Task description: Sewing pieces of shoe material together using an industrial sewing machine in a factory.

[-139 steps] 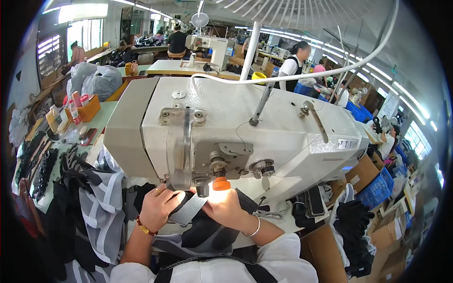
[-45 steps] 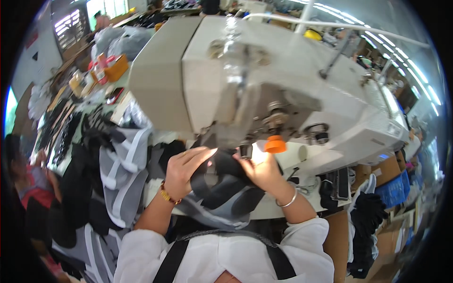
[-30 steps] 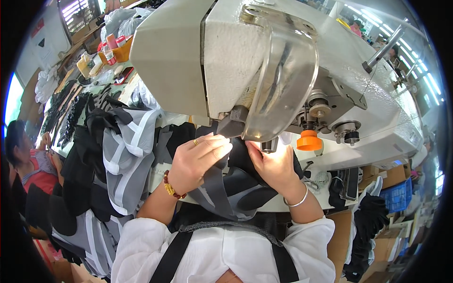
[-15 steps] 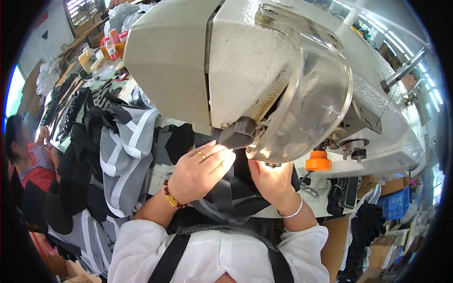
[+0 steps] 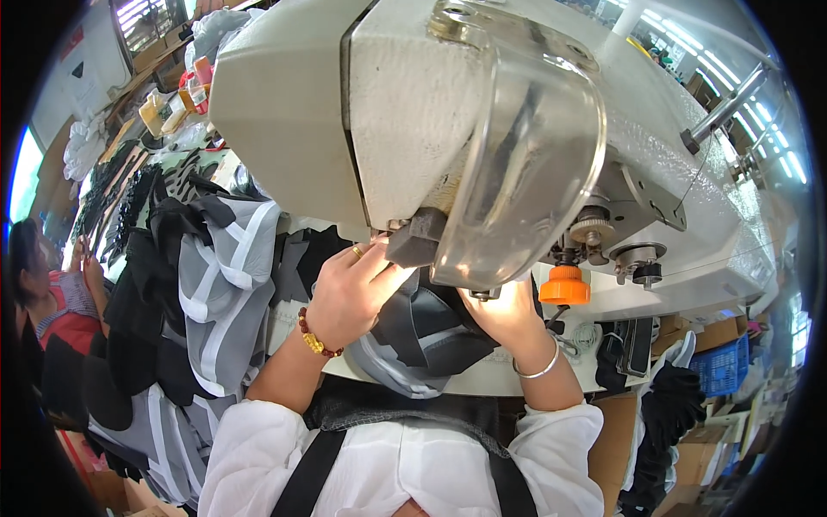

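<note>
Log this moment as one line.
left hand: by dark block; right hand: at dark fabric, partly hidden; sewing machine: clear guard, orange knob; left side: grey-white pieces

The bare, gold-ringed left hand (image 5: 351, 291) is angled inward — fingers (image 5: 388, 280) bent. The bare, silver-bangled right hand (image 5: 506, 317) is partly hidden.

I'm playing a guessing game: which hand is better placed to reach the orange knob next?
Probably the right hand: it's close to the orange knob, while the left hand is farther off, beside the dark grey block.
</note>
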### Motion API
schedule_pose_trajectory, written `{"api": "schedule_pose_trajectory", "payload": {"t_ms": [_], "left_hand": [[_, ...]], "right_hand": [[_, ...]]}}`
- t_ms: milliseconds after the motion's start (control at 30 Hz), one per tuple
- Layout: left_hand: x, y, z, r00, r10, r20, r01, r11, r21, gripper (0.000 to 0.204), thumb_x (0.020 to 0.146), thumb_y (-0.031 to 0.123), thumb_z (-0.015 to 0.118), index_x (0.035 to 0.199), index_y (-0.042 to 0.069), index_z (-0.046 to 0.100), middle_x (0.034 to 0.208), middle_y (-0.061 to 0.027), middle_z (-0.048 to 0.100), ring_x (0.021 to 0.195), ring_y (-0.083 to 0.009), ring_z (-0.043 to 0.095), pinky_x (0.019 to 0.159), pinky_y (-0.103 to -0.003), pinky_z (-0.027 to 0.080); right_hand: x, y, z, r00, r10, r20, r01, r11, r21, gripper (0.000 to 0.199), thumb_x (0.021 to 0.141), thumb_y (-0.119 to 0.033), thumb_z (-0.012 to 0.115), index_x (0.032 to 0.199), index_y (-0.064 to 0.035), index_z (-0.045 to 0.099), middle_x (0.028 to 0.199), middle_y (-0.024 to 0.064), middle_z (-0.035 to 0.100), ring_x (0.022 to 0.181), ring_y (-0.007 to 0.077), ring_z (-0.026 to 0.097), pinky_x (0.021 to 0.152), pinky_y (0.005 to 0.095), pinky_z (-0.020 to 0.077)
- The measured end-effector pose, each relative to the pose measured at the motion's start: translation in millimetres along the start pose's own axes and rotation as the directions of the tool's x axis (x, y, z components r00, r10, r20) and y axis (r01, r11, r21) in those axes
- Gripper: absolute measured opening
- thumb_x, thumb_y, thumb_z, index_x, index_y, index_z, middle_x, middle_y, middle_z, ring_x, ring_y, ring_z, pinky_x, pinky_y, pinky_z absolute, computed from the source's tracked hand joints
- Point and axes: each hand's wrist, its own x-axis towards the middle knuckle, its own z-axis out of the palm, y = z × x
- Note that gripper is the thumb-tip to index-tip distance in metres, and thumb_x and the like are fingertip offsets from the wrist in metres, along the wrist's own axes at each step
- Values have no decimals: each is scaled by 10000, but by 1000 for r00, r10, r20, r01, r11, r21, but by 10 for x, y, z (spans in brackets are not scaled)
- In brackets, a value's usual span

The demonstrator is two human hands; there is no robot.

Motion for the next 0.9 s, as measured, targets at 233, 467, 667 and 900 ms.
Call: {"api": "schedule_pose_trajectory", "payload": {"t_ms": [233, 467, 667, 900], "left_hand": [[-105, -3, -10, 974, -224, -43, 192, 908, -371, 267, 702, 11, 710, 968, -1, 703, 911, -152, 726, 843, -315, 728, 749, -339, 575], [10, 76, -112, 999, 12, -46, -21, 980, -199, 195, 733, 65, 662, 920, 19, 698, 927, -101, 676, 848, -272, 693, 806, -380, 609], [-5, 69, -93, 999, 47, 5, -47, 994, -103, 169, 712, 76, 674, 875, 32, 680, 911, -78, 658, 874, -240, 683, 810, -376, 612], [-4, -26, 18, 998, 56, -7, -56, 998, -7, 228, 694, 88, 660, 916, 66, 708, 977, -94, 647, 717, -216, 617, 626, -312, 530]], "right_hand": [[-192, 74, 39, 926, -366, 90, 365, 815, -450, 229, 796, -48, 755, 1024, -75, 740, 1011, 72, 719, 873, 287, 678, 783, 402, 515], [-182, 99, 89, 873, -485, 48, 441, 744, -502, 118, 698, -44, 694, 788, -61, 620, 875, 111, 642, 707, 297, 590, 684, 467, 413], [-209, 17, 91, 939, -331, 91, 323, 765, -556, 278, 748, -55, 761, 1021, -91, 721, 1029, 60, 694, 968, 273, 660, 866, 423, 504], [-79, 161, 151, 935, -356, -4, 325, 859, -395, 127, 833, -83, 759, 938, -77, 688, 932, 88, 690, 810, 279, 681, 747, 399, 548]]}}
